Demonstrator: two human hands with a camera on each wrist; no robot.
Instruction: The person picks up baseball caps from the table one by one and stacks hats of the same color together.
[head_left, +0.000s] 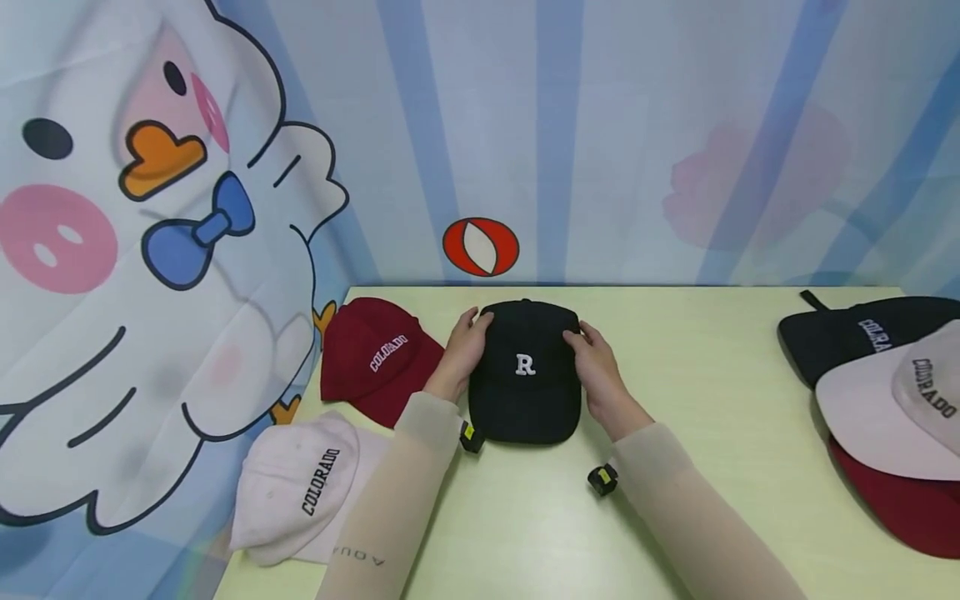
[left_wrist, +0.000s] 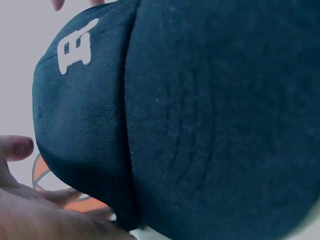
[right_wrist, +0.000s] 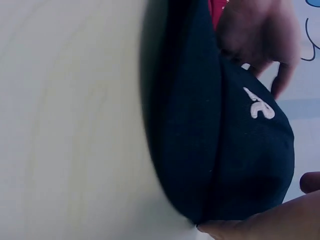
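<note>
On my feed I count six: the black R cap (head_left: 525, 408), a second black cap (head_left: 825, 342) at its three o'clock, two red caps (head_left: 360, 346) at nine and four, two white caps (head_left: 273, 475) at eight and three. Plus two small black cubes (head_left: 471, 436), one counter (head_left: 517, 533).

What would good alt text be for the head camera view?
A person's left hand and right hand hold a black cap marked R by its sides at a pale table. A maroon cap and a whitish cap lie to the left; three overlapping caps lie to the right.
</note>
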